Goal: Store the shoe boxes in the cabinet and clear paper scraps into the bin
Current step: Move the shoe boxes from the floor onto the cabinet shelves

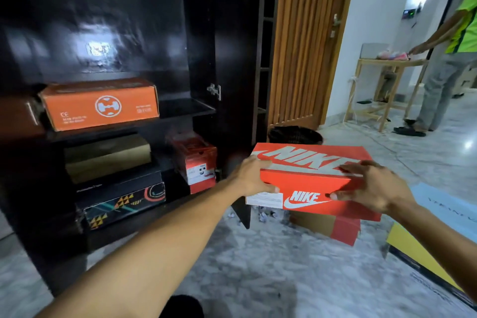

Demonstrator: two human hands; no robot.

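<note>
Both forearms are reaching out, left hand [251,178] and right hand [371,188] clamping fingers on the red shoe box [309,178] beside the open cabinet [201,64], looking light, stiff, best gripped at its ends.

Dark wooden cabinet [201,33]: the upper compartment above the orange cardboard box [100,104] stands open and unobstructed. The shelf to the right of that box is bare. Below it, a tan box [107,156], a patterned black box [124,201] and a red-and-white box [197,162] fill most of the room.
</note>
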